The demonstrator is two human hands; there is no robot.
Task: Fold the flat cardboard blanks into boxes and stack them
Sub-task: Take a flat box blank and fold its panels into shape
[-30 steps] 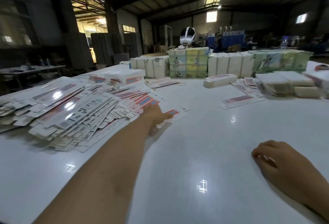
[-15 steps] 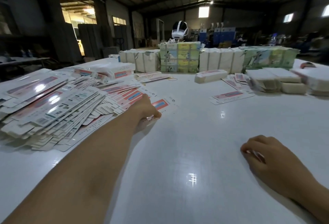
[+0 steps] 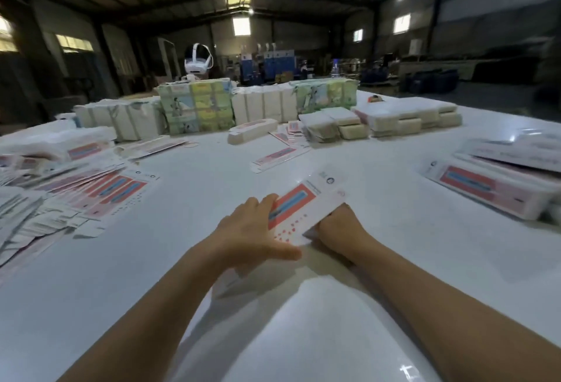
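A flat cardboard blank point(image 3: 306, 202), white with a red and blue panel, is held just above the white table point(image 3: 212, 187) in front of me. My left hand point(image 3: 255, 230) grips its near left edge, thumb stretched along the bottom. My right hand point(image 3: 337, 227) holds its right underside, fingers hidden beneath the card. A large fanned pile of flat blanks point(image 3: 60, 196) lies at the left. Folded boxes point(image 3: 498, 181) are stacked at the right edge.
Wrapped bundles point(image 3: 197, 108) and white packs point(image 3: 264, 105) line the far side of the table. A folded box point(image 3: 252, 131) and loose blanks point(image 3: 279, 155) lie mid-table. Stacks of beige packs point(image 3: 406, 117) sit far right.
My left hand pulled one blank off the pile at the left and brought it to the middle. My right hand left the table and took hold of the blank's right side. My view swung right.
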